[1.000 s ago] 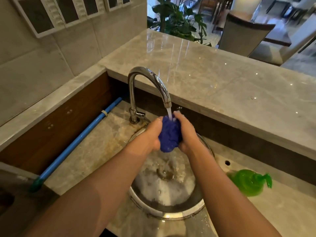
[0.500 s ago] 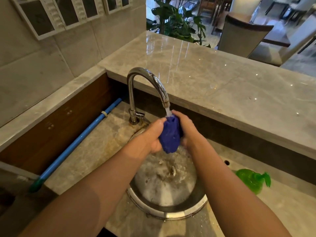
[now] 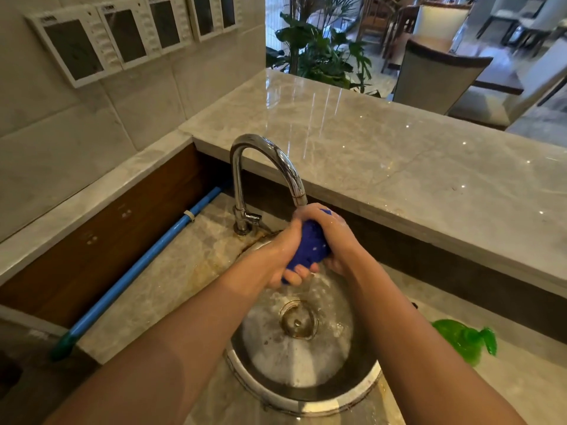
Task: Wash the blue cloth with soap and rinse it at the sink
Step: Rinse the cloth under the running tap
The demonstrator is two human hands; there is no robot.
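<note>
Head view, single frame. Landmark: chrome faucet (image 3: 264,176), spout curving toward the viewer.

Blue cloth (image 3: 310,245) sits bunched into a tight wad directly under the spout tip, above the round steel sink (image 3: 306,391). Left hand (image 3: 277,256) wraps it from the near-left side of the spout; its fingers (image 3: 299,273) curl under the lower end of the wad and grip it. Right hand (image 3: 333,233) closes over the top and far-right side, fingers curled round the cloth, nearly touching the spout tip. Both hands look wet. Whether water is running at the spout I cannot tell, as the hands cover the outlet; the basin below the faucet is wet around the drain (image 3: 297,322).

Judged step: squeezing or wringing the cloth during the rinse. To do it well: keep the wad centred under the spout, twist the two hands in opposite senses, then loosen the bundle so fresh water reaches the inner folds, and repeat until no suds come out.

Green soap bottle (image 3: 463,342) lies on the table well to the right of the faucet, beside the sink. Blue pipe (image 3: 138,265) runs along the table left of the faucet.
</note>
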